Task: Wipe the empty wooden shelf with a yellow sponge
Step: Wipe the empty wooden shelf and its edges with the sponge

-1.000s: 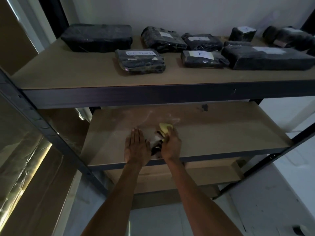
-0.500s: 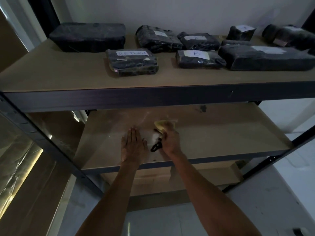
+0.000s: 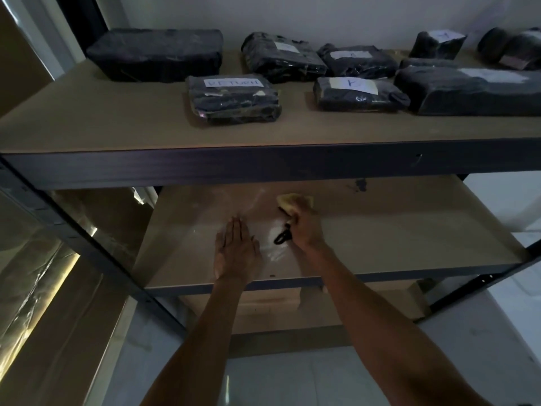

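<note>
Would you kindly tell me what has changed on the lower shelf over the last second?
The right hand has pushed the yellow sponge farther back across the lower shelf, away from the front edge, keeping its grip throughout. The left hand stays flat, open on the board beside it. The wrapped parcels on the upper shelf have not moved.

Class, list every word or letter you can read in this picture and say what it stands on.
"RETURN": white label on the front-left black parcel on the upper shelf.
"K", uncertain: label on the front-middle parcel.
Labels on the other parcels are too blurred to read.
No text on the lower shelf or sponge.
</note>
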`<move>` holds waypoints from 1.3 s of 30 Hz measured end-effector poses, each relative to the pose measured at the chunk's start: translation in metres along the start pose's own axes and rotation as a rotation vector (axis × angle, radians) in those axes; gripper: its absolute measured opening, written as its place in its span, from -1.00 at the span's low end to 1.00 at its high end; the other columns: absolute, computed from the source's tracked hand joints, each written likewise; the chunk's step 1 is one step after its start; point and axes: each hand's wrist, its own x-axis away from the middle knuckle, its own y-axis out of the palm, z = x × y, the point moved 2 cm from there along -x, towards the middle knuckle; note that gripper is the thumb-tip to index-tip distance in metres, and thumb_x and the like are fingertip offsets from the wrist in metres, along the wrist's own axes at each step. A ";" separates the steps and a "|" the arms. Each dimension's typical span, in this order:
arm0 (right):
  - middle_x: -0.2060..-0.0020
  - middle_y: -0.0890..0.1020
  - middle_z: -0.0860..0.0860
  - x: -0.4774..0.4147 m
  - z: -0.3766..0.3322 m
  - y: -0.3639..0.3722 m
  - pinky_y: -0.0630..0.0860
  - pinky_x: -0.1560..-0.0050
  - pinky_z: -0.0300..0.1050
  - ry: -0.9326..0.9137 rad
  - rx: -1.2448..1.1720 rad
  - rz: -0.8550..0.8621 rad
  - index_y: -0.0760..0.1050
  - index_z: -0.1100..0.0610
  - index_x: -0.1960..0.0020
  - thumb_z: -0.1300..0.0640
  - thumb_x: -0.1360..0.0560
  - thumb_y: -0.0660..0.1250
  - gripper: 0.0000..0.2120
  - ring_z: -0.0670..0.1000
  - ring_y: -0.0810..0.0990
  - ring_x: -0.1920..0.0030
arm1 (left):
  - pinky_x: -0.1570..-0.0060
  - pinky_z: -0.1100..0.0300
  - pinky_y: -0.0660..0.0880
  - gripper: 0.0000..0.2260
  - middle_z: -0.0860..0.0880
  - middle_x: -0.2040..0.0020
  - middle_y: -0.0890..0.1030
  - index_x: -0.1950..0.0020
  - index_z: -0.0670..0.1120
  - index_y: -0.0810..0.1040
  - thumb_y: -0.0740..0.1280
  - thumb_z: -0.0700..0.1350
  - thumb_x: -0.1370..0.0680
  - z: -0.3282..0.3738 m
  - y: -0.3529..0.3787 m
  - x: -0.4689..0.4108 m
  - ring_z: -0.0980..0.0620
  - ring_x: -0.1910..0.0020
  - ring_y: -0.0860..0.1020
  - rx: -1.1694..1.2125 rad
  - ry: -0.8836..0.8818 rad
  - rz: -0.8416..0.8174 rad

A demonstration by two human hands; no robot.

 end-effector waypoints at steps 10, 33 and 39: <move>-0.26 0.48 0.23 -0.042 0.066 -0.024 0.40 -0.27 -0.32 0.117 -0.064 0.173 0.51 0.25 -0.28 0.48 -0.44 0.11 -0.53 0.16 0.50 -0.25 | -0.59 -0.01 -0.10 -0.43 -0.08 -0.66 -0.13 -0.64 -0.17 -0.17 -0.13 0.05 -0.69 0.002 0.002 -0.001 0.00 -0.63 -0.10 0.000 0.000 0.009; -0.24 0.58 0.12 -0.020 -0.015 0.023 0.29 -0.20 -0.53 -0.240 -0.152 -0.191 0.52 0.23 -0.29 0.38 -0.56 0.21 -0.67 0.05 0.56 -0.24 | -0.58 0.00 -0.11 -0.43 -0.08 -0.66 -0.13 -0.64 -0.16 -0.16 -0.11 0.05 -0.70 0.000 0.001 0.002 0.01 -0.63 -0.10 0.022 -0.001 0.004; -0.29 0.53 0.12 -0.059 0.051 -0.006 0.49 -0.23 0.12 0.016 -0.066 0.061 0.48 0.07 -0.34 0.21 -0.61 0.16 -0.67 0.18 0.57 -0.20 | -0.58 -0.02 -0.10 -0.42 -0.07 -0.66 -0.15 -0.64 -0.17 -0.18 -0.11 0.04 -0.69 0.000 0.002 0.001 0.00 -0.63 -0.11 0.023 0.006 -0.007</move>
